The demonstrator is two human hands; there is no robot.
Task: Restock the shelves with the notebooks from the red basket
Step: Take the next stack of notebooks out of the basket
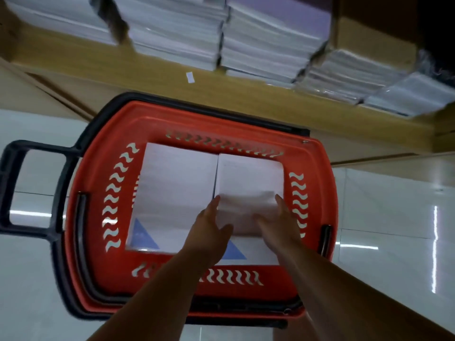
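Note:
The red basket (103, 153) with black handles stands on the floor in front of the shelf. Inside lie two side-by-side stacks of white notebooks with blue triangle corners, the left stack (172, 193) and the right stack (248, 175). My left hand (209, 227) grips the left edge of the top notebook (246, 212) of the right stack, thumb on its cover. My right hand (278, 222) grips that notebook's right edge, thumb also on top. The near end of this notebook looks slightly raised and blurred.
The wooden shelf (172, 77) at the top of the view carries several stacks of wrapped white notebooks (266, 40). A brown cardboard box (374, 40) stands at the right end of it. Glossy pale floor tiles (384, 212) surround the basket.

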